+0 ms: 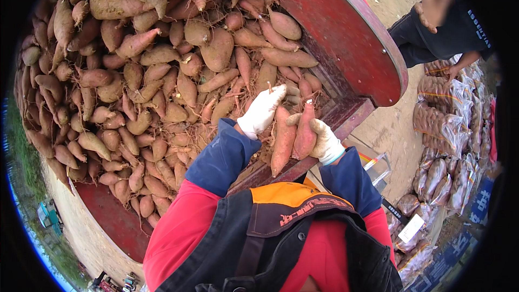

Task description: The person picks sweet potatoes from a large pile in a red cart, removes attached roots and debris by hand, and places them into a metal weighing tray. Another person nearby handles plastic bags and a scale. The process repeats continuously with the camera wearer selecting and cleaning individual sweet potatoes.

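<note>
My right hand (327, 142), in a white glove with soiled fingers, grips a reddish sweet potato (305, 140) between thumb and fingers. A longer sweet potato (283, 144) hangs right beside it, against the fingertips; what supports it is partly hidden. My left hand (261, 109), also in a white glove, is just up and left of these two, over the edge of the heap of sweet potatoes (162, 77). Its fingers are bent, and a thin root end shows above them. Whether the left palm holds anything is hidden.
The heap lies in a cart bed with a red metal side panel (344, 28) and a red sill (352, 115). Bagged sweet potatoes (442, 125) stand on the ground at right. Near them is a person (446, 36) in dark clothing. A white label-like piece (411, 228) lies lower right.
</note>
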`<control>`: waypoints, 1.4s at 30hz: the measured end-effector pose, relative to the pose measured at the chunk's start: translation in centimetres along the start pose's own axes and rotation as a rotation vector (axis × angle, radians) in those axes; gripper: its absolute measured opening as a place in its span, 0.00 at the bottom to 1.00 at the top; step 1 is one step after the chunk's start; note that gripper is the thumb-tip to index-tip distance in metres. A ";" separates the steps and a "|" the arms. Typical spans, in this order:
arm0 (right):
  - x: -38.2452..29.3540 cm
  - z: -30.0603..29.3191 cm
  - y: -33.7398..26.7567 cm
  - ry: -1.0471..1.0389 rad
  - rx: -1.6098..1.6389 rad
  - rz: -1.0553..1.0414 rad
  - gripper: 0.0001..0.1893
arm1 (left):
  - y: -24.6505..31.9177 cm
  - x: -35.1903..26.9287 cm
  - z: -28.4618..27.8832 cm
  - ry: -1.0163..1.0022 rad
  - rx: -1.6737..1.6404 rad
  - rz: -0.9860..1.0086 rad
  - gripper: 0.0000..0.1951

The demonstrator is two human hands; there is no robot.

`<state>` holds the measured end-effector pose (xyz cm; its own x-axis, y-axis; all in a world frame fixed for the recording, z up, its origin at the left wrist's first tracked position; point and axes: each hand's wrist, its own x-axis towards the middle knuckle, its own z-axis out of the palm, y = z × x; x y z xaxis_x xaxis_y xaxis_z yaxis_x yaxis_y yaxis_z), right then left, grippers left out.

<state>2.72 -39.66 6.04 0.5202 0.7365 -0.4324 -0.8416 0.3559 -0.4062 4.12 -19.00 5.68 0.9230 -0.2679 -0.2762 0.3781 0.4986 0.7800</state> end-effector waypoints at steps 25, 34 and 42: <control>-4.0 -1.2 -1.8 0.024 0.357 -0.276 0.21 | -2.4 -0.4 -11.9 0.206 -0.393 -0.129 0.29; -7.5 0.9 -3.8 0.174 0.061 -0.390 0.29 | 2.4 -3.8 3.7 -0.258 0.278 -0.266 0.38; -14.1 -1.4 -4.0 0.191 -0.198 -0.511 0.32 | 0.9 -2.1 11.4 -0.372 1.391 0.086 0.29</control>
<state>-1.00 -52.31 12.64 0.8856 0.3765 -0.2720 -0.4435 0.5108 -0.7365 1.72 -27.36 13.35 0.7853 -0.5821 -0.2107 -0.2516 -0.6111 0.7505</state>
